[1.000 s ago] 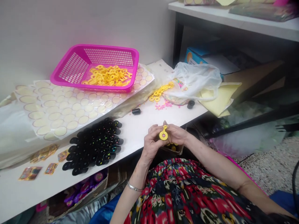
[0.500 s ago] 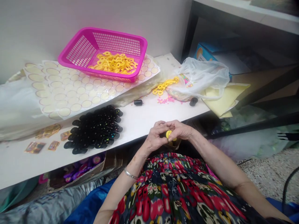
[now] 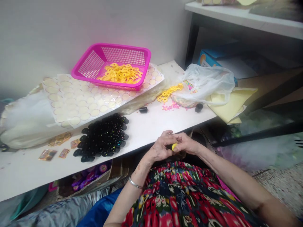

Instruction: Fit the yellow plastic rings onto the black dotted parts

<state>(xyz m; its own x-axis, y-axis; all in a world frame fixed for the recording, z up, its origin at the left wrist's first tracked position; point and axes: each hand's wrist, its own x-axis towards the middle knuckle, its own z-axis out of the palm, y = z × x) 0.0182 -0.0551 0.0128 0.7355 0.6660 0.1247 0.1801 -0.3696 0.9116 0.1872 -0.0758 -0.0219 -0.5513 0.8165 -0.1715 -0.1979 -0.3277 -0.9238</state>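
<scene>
At the lower middle of the frame, above a flowered red and black garment (image 3: pixel 180 195), the left hand (image 3: pixel 161 149) and the right hand (image 3: pixel 188 144) are brought together fingertip to fingertip; a small round yellow plastic piece (image 3: pixel 174 146) is pinched between them, with something dark just beside it that cannot be made out; the grip of each hand is narrow and closed on that piece, which is held in the air just off the near edge of the white table (image 3: pixel 146 129); a silver bangle (image 3: pixel 134 184) is worn on the left wrist.

The piece is judged best handled with the thumbs squarely opposed and the pressure kept even, so that it is neither tilted nor let slip from the fingertips.

Farther up, left of centre, a heap of black plastic discs (image 3: pixel 104 137) is laid on the table, with small printed stickers (image 3: pixel 48 154) at the left; beyond these a sheet of pale round labels (image 3: pixel 78 101) is spread; at the upper middle a pink plastic mesh basket (image 3: pixel 94 61) is filled with yellow plastic rings (image 3: pixel 121 73); to the right a clear plastic bag (image 3: pixel 208 82) is seen, with a loose string of yellow rings (image 3: pixel 169 91) beside it.
</scene>
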